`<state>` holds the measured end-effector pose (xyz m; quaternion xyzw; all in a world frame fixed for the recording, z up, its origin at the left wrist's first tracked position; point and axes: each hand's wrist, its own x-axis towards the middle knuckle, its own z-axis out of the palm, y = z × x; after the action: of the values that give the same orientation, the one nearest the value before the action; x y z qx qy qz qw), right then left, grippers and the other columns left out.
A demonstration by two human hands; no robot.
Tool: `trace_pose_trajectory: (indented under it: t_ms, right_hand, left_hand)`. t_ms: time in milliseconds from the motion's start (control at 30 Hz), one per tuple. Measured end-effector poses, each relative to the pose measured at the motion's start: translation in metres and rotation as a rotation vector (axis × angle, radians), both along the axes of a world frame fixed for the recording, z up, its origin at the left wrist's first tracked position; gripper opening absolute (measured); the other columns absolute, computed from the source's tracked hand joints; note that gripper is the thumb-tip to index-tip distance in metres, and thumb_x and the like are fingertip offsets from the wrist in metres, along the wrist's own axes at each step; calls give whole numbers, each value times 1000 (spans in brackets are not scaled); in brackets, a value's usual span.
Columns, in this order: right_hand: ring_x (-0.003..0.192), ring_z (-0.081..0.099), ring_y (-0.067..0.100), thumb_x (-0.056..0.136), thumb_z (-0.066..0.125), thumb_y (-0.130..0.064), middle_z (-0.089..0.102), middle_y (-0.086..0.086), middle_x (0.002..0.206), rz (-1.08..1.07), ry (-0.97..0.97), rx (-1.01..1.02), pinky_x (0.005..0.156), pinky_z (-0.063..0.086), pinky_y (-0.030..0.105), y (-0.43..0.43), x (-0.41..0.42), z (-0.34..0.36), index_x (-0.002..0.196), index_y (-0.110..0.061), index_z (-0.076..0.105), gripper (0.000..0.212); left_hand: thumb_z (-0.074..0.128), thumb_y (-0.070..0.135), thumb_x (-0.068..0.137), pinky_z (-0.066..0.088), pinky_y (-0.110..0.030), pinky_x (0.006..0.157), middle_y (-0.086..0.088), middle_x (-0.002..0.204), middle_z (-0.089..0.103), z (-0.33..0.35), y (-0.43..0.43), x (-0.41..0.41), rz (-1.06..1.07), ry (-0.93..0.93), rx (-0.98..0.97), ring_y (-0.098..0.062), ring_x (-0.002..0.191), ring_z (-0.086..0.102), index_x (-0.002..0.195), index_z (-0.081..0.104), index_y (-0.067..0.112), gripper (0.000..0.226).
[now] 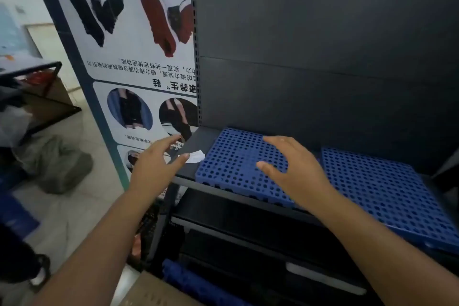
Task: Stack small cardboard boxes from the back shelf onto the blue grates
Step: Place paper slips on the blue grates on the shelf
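Two blue grates lie flat on a dark shelf [188, 169], side by side: the left grate [233, 164] and the right grate [387, 194], whose far corner runs out of frame. Both are bare, so nothing is stacked yet. The left hand [155, 164] hovers just off the shelf's left end with fingers spread and nothing in it; the right hand [295, 166] hangs over the near right part of the left grate, also spread and empty. Whether its palm touches the plastic cannot be told from this angle. The pose reads as either squaring up the grate or reaching in with nothing carried, and the grates probably lie flat and close together to give the boxes one level bed. No small cardboard box is visible anywhere on this shelf, and the back shelf they should come from is not in view. A brown cardboard surface [154, 290] shows at the bottom edge, cut off, too partial to say whether it is one of the boxes. A white scrap [196, 156] lies on the shelf beside the left grate. A poster [139, 62] of shoes hangs upside down on the left panel. The lower shelves are dark and hard to read.
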<state>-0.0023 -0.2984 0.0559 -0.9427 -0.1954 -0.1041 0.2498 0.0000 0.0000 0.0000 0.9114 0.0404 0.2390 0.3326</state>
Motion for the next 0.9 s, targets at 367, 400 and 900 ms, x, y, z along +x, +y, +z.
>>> trace_pose_trajectory:
  t_ms: [367, 400, 900]
  right_hand:
    - [133, 34, 0, 89, 52, -54, 39, -21, 144, 39, 133, -54, 109, 27, 19, 77, 98, -69, 140, -40, 40, 55]
    - [132, 33, -1, 89, 52, -55, 38, -22, 143, 35, 146, -73, 107, 24, 16, 79, 104, -74, 140, -41, 40, 54]
    - [129, 39, 0, 90, 52, -52, 44, -22, 138, 46, 234, -68, 108, 28, 18, 87, 125, -90, 135, -37, 49, 48]
  left_hand:
    - [69, 47, 83, 48, -40, 95, -8, 134, 56, -112, 63, 136, 73, 418, -94, -27, 117, 56, 138, 52, 21, 63]
    - [68, 49, 83, 47, -41, 95, -9, 137, 53, -120, 65, 144, 78, 447, -91, -28, 119, 55, 141, 48, 20, 67]
    - [84, 28, 74, 43, -30, 71, -5, 78, 67, -138, 111, 164, 182, 469, -405, -26, 78, 65, 86, 68, 8, 29]
